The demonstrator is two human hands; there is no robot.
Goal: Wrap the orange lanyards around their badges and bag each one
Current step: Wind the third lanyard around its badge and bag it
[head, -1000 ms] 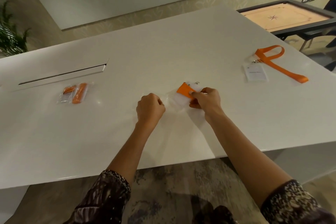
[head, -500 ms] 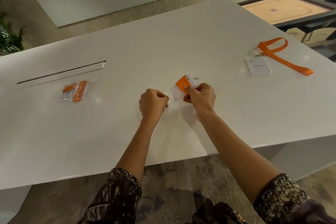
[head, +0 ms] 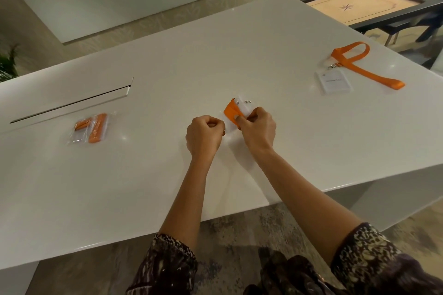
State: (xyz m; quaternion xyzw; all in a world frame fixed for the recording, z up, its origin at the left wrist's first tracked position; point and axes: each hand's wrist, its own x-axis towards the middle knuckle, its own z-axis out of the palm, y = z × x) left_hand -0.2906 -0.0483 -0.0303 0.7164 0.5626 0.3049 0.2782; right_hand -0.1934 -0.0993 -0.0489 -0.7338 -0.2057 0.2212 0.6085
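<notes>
While the wrapped badge (head: 236, 111) is sitting low over the tabletop (head: 239, 55), the right hand (head: 259, 130) is pinching its near end. The left hand (head: 203, 133) is curling close beside it, pinching the clear bag (head: 227, 126).

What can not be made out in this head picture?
Head view:
- Loose badge: print too small to read.
- Wrapped badge: lower part hidden by right hand.
- Clear bag: edges fade into white table; grip of left hand covers one end.
</notes>
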